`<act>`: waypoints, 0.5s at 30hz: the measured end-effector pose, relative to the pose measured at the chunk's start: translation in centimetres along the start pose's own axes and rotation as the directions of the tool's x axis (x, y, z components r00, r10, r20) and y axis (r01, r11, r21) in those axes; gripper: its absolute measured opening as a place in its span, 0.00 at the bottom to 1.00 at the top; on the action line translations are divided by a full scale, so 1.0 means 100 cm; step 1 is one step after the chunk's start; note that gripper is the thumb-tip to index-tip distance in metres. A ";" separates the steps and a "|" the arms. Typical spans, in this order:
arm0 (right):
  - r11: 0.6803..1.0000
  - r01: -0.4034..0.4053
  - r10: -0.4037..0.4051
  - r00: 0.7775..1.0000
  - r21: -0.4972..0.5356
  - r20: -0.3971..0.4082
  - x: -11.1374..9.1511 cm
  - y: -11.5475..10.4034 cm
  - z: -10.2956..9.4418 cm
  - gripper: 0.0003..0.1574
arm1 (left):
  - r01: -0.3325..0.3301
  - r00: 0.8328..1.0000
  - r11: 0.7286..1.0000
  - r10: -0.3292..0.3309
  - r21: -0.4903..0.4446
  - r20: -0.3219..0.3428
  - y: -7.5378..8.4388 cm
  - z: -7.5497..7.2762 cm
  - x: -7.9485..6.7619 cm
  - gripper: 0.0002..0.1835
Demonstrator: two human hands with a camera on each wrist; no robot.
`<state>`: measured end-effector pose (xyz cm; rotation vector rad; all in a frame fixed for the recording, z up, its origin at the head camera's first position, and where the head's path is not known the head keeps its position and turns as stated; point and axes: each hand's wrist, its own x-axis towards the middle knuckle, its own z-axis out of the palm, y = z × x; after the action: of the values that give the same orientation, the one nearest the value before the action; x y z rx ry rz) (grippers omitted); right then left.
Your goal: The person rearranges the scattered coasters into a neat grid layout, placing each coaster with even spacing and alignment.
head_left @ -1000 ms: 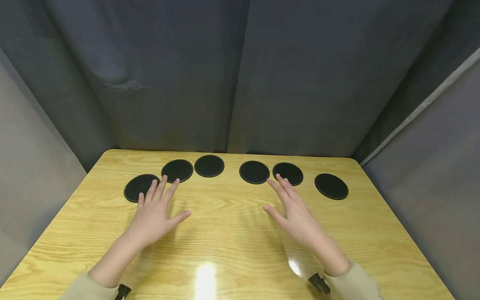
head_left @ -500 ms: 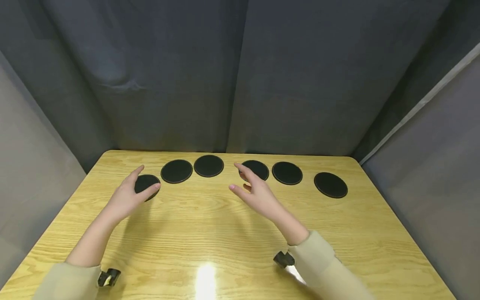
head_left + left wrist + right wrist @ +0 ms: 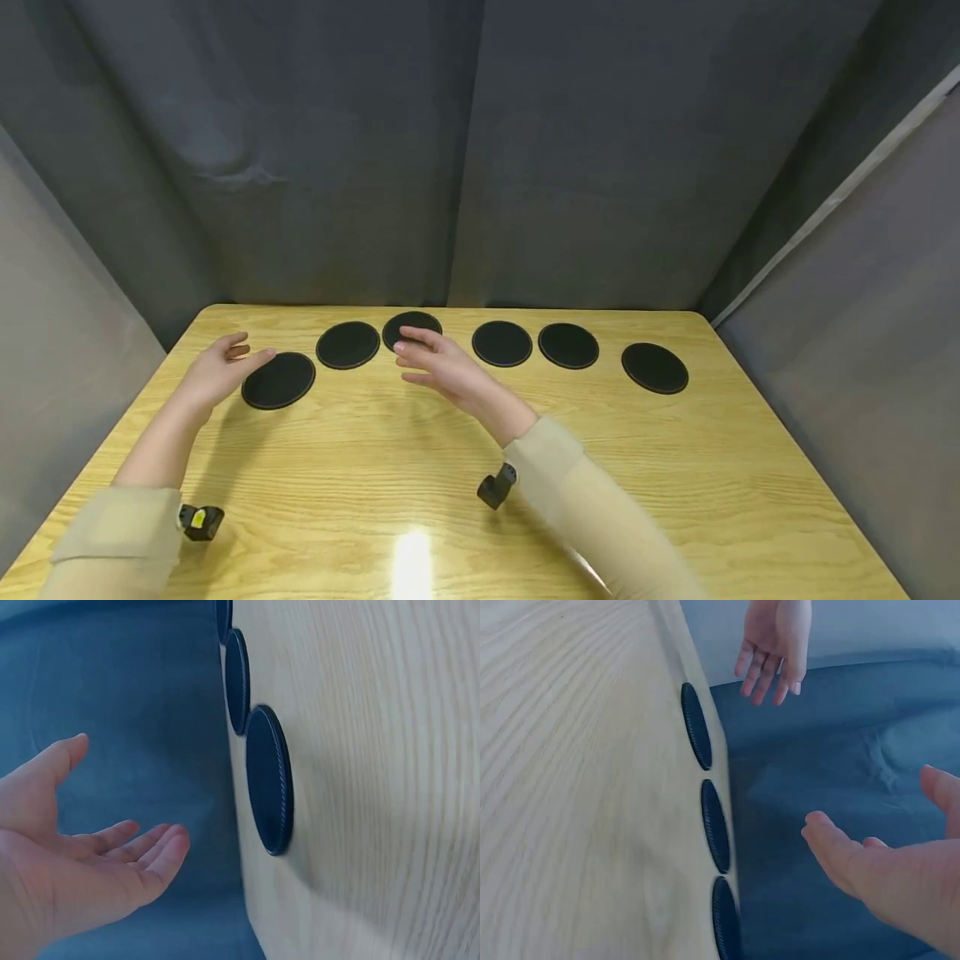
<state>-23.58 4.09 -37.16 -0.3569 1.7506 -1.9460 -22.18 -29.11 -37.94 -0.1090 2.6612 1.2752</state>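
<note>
My left hand [image 3: 215,372] hovers over the table's left side, fingers loosely bent and nothing in them. Its thumb overlaps the edge of the leftmost black round coaster [image 3: 278,381] in the head view. In the left wrist view the palm and spread thumb show, apart from that stitched coaster [image 3: 268,780]. My right hand [image 3: 452,372] reaches across to the middle, palm turned left, fingers relaxed and holding nothing. Its fingertips overlap the third coaster from the left [image 3: 408,323]. The right wrist view shows this hand [image 3: 900,877] raised above the tabletop, with the left hand [image 3: 774,649] beyond.
The second coaster from the left [image 3: 348,345] lies between the hands. Further right are three more coasters, one near the centre [image 3: 502,343], another beside it [image 3: 568,345], and one at the right [image 3: 655,367]. Dark curtains [image 3: 337,167] surround the wooden table [image 3: 637,483].
Both hands have swept to the left, the right one from the fifth coaster to the third. The left hand has moved off most of the leftmost coaster. All coasters lie in the same places.
</note>
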 end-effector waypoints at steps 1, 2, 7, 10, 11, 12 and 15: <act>1.000 -0.011 0.011 1.000 0.019 0.002 0.005 0.003 0.002 0.37 | 0.015 1.000 1.000 -0.015 -0.007 0.007 -0.003 -0.002 0.002 0.54; 0.999 -0.020 0.020 1.000 0.039 0.002 0.010 0.005 0.004 0.37 | 0.030 0.999 0.999 -0.030 -0.015 0.013 -0.006 -0.003 0.005 0.55; 0.989 -0.068 0.070 0.997 0.130 -0.013 0.033 0.017 0.015 0.36 | 0.112 0.993 0.993 -0.111 -0.041 0.045 -0.021 -0.010 0.015 0.55; 0.979 -0.084 0.091 0.995 0.187 -0.029 0.045 0.025 0.021 0.36 | 0.157 0.986 0.986 -0.153 -0.063 0.065 -0.032 -0.014 0.020 0.55; 0.975 -0.088 0.097 0.995 0.202 -0.036 0.048 0.028 0.023 0.36 | 0.169 0.984 0.983 -0.164 -0.074 0.069 -0.036 -0.015 0.021 0.55; 0.976 -0.084 0.094 0.995 0.201 -0.040 0.051 0.033 0.025 0.36 | 0.180 0.982 0.980 -0.174 -0.084 0.073 -0.040 -0.016 0.023 0.55; 0.981 -0.072 0.083 0.995 0.178 -0.052 0.059 0.044 0.032 0.36 | 0.192 0.980 0.975 -0.183 -0.113 0.084 -0.053 -0.018 0.028 0.53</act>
<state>-26.12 -1.98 -41.83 -0.1675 1.5881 -2.0549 -24.42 -33.76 -41.48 -0.3160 2.4450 1.3494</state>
